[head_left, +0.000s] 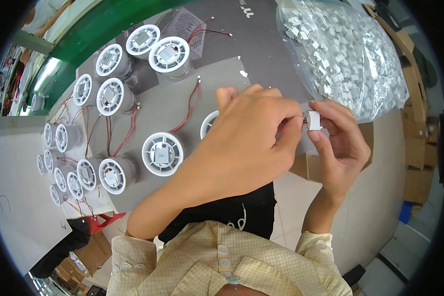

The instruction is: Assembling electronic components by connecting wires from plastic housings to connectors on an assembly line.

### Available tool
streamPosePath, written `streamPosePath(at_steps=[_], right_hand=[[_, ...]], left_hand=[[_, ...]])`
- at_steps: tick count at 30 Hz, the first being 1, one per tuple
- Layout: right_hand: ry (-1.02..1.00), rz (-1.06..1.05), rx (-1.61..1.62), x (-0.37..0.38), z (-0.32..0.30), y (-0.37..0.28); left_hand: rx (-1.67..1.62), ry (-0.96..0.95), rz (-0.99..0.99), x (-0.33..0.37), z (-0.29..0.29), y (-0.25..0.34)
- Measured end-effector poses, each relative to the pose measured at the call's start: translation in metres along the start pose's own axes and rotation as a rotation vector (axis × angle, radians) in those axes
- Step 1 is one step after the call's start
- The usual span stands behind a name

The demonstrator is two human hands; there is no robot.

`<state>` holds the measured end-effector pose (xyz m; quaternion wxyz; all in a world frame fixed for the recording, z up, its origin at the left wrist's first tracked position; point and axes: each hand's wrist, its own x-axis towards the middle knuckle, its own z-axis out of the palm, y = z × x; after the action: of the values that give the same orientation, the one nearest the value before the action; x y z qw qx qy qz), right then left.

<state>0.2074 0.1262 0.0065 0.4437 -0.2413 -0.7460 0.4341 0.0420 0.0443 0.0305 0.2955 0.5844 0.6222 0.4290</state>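
At the right of the table, my two hands meet over a small white plastic piece (313, 120). My right hand (344, 143) pinches it between thumb and fingertips. Coming from the left, my left hand (254, 133) is closed, thumb against index finger, on thin wires (305, 119) that run up to the piece. Most of the wire is hidden by my fingers. Behind my left hand, a round white ribbed housing (208, 123) shows only in part. Left of my wrist stands another round housing (163, 154) with a grey square block in its centre.
Several more round housings (114, 96) with red and black wires stand across the left of the table. A clear bag (350, 59) full of small white pieces lies at the far right. Below the table edge is a cardboard box (308, 166). White scraps (243, 73) lie beyond my hands.
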Motion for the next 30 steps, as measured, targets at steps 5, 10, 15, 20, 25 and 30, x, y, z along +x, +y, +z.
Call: streamPosePath(at_steps=[5,10,15,20,25,30], right_hand=[[-0.077,0.033,-0.06,0.004,-0.006,-0.005],[-0.158,0.029,-0.172,0.003,-0.007,-0.002],[-0.169,0.032,-0.16,0.004,-0.009,0.002],[-0.138,0.135,0.084,0.002,-0.002,0.011],[0.017,0.192,0.009,-0.002,0.003,0.015],[0.081,0.093,-0.088,-0.005,0.008,0.028]], left_hand=[[0.171,0.038,0.036,0.001,0.002,-0.004],[-0.08,0.069,0.012,0.001,0.006,-0.008],[0.231,0.037,0.18,0.002,0.008,-0.005],[0.263,0.111,0.219,0.002,0.013,-0.016],[0.282,0.192,0.168,0.008,0.024,-0.025],[0.135,0.28,0.301,0.017,0.036,-0.039]])
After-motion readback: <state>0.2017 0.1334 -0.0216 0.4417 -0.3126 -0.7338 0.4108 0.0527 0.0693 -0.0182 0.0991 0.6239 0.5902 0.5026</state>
